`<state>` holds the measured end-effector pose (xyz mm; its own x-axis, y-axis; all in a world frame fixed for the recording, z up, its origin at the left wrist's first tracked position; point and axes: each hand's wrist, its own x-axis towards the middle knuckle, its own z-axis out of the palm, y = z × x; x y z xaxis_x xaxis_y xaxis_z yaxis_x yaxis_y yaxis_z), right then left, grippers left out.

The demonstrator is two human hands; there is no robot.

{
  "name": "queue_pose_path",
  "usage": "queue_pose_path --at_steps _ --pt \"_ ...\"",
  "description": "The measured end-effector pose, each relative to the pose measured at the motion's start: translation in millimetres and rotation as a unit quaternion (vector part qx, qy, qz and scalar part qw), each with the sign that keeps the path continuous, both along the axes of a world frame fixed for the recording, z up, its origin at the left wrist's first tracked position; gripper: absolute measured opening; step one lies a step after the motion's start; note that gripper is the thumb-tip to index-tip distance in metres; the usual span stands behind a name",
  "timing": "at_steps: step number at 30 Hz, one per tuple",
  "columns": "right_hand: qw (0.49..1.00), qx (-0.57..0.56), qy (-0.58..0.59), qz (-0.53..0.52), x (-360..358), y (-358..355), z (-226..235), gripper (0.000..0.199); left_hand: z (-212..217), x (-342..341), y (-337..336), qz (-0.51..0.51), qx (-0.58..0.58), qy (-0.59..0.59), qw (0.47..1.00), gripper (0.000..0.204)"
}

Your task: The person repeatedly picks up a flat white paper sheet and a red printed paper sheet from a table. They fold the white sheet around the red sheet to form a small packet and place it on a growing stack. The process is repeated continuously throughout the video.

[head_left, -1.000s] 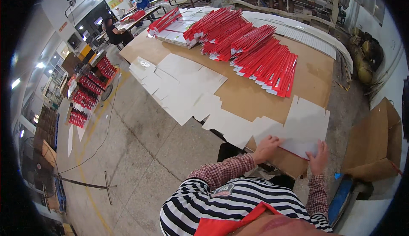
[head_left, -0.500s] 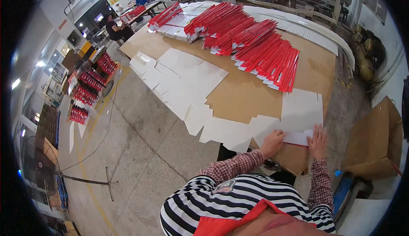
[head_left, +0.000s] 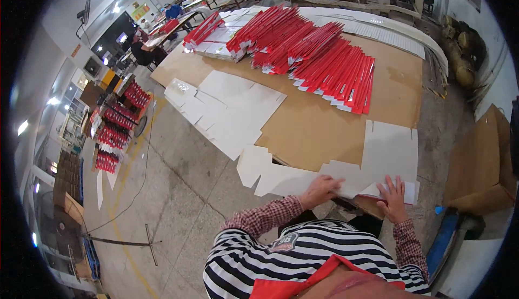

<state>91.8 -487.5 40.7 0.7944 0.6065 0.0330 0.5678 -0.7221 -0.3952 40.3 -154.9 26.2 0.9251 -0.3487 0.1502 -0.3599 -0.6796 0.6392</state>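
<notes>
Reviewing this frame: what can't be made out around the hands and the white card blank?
- Head view: palm side of the left hand and right hand, pressed flat on the white card blank; any grip is hidden.
- Blank's near edge: covered by both hands.
- Table front edge: hidden by the blank.
- Red folded stacks: print too small.

Bright overhead light, fisheye-bent edges, dark rim

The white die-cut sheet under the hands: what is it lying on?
The white die-cut sheet lies on the brown cardboard-covered table, its near part overhanging the edge. Left hand and right hand press its near end. What is beneath that end is covered.
</notes>
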Motion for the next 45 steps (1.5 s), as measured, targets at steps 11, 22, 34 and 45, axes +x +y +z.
queue_pose_path --at_steps 11,22,34,45 --pt "0.998 -0.006 0.019 -0.064 -15 -12 1 0.075 -40 -3 -45 0.105 0.075 -0.125 0.984 0.037" --pt "0.991 0.097 -0.027 -0.087 -13 -34 -5 0.075 -3 -10 -107 -0.126 0.172 -0.079 0.974 0.112" --pt "0.722 0.607 0.079 -0.321 -2 10 -72 0.06 8 -1 -110 -0.171 0.061 -0.033 0.983 0.125" --pt "0.988 -0.065 -0.018 0.136 37 116 7 0.067 -12 -55 41 0.066 0.295 -0.148 0.942 0.063"
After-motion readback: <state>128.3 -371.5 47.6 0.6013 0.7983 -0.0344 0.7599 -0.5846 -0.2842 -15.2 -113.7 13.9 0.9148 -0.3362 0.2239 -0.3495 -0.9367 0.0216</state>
